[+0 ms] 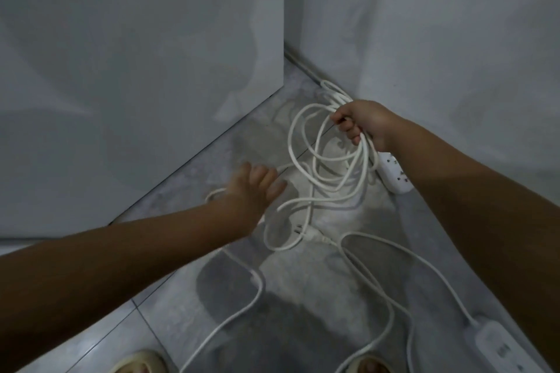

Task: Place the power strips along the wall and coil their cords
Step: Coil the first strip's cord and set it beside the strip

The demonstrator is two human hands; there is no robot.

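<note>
Hanging near the right wall (pixel 454 39), loose cord loops (pixel 306 160) were seen, the far power strip (pixel 395 174) laid against that wall, the near power strip (pixel 500 345) likewise. The loops were gripped by the right hand's (pixel 362 124) curled fingers; the blurred left hand (pixel 251 191) was held open, fingers spread.

White cords (pixel 330 166), white power strips (pixel 394 172), mottled grey floor (pixel 303 297)
</note>
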